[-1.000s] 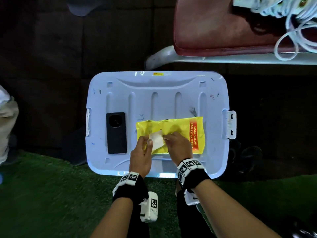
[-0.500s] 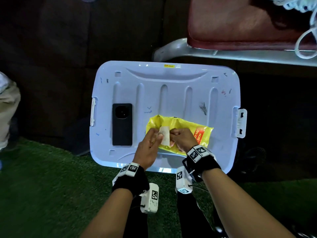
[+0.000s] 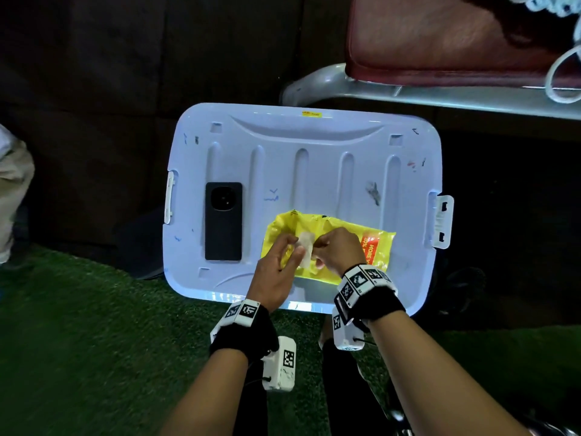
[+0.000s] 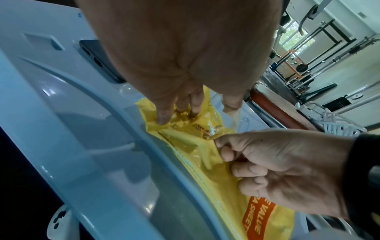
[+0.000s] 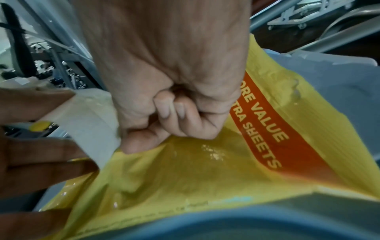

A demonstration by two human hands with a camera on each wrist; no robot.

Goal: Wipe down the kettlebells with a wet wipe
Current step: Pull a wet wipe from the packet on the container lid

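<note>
Pinching a pale wet wipe at the pack's opening, the right hand has thumb and forefinger closed on the sheet, the other fingers curled tight into the palm; the right wrist view shows the same clench, with the wipe running off to the left of the fist.

Left hand: fingers nearly straight and slightly spread, tips pressing down on the yellow wipe pack. In the left wrist view three fingertips rest on the crinkled film beside the opening. Whether the thumb touches the wipe, cannot tell.

Pack lies flat on the near half of a pale blue bin lid, orange band with "MORE VALUE / EXTRA SHEETS" toward the right end.

Black phone, camera side up, lies on the lid to the left of the pack, apart from it.

Beyond the lid: a bench with maroon padding on a grey metal frame, white cord coiled at its right end. Green turf under the near edge of the lid. Both wrists carry black straps with tagged white camera blocks.

Kettlebells: none identifiable in any view.
</note>
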